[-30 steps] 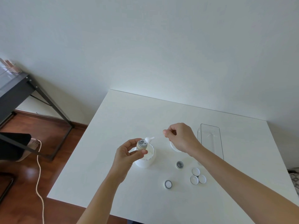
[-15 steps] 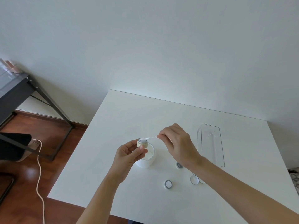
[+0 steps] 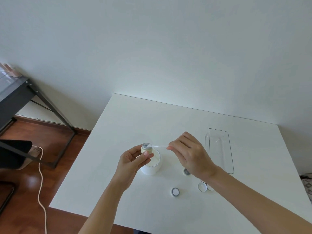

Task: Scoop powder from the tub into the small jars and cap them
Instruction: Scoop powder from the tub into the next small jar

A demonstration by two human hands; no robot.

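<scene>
A small cream-coloured round jar (image 3: 146, 149) with a grey open mouth is held upright just above the near-left rim of a white cylindrical plastic tub (image 3: 152, 164) of powder. The left hand (image 3: 133, 162) pinches the jar's body between curled fingers and thumb. The bowl of a slim white plastic scoop (image 3: 157, 146) sits at the jar's mouth, its handle running level to the right, where the right hand (image 3: 190, 153) nips its end between thumb and fingertips, the other fingers loosely bent.

On the white table (image 3: 135, 119), another small open jar (image 3: 186, 171) stands half hidden under the right wrist. A grey-rimmed round lid (image 3: 175, 192) lies nearer the front edge, and a white round cap (image 3: 202, 186) lies beside the right forearm. A clear rectangular plastic tray (image 3: 219, 150) lies to the right, beyond the hand.
</scene>
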